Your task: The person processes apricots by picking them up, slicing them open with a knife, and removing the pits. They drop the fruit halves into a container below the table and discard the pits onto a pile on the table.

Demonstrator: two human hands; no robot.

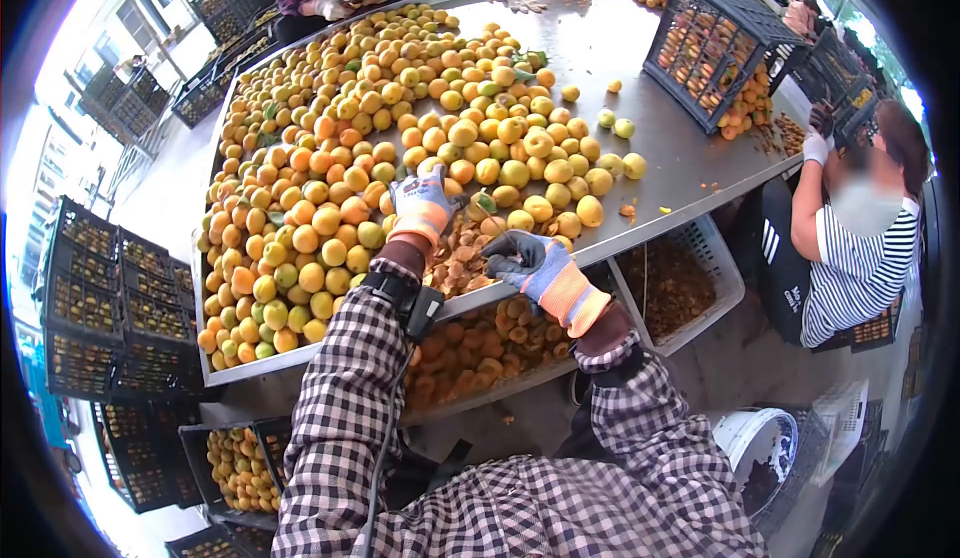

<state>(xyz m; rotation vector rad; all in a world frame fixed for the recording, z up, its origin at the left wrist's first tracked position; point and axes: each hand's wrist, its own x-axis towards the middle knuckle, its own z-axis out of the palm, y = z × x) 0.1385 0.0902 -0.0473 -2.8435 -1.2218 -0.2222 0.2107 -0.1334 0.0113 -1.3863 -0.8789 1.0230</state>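
Two gloved hands (421,203) (540,264), half curled, near apricots (326,220)

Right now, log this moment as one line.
left hand: gloved, at fruit pile | right hand: gloved, at table edge | brown scraps: between hands | crate: tipped, fruit inside

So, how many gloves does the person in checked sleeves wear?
2: one on the left hand, among the fruit; one on the right hand, at the table's near edge. Neither is hidden.
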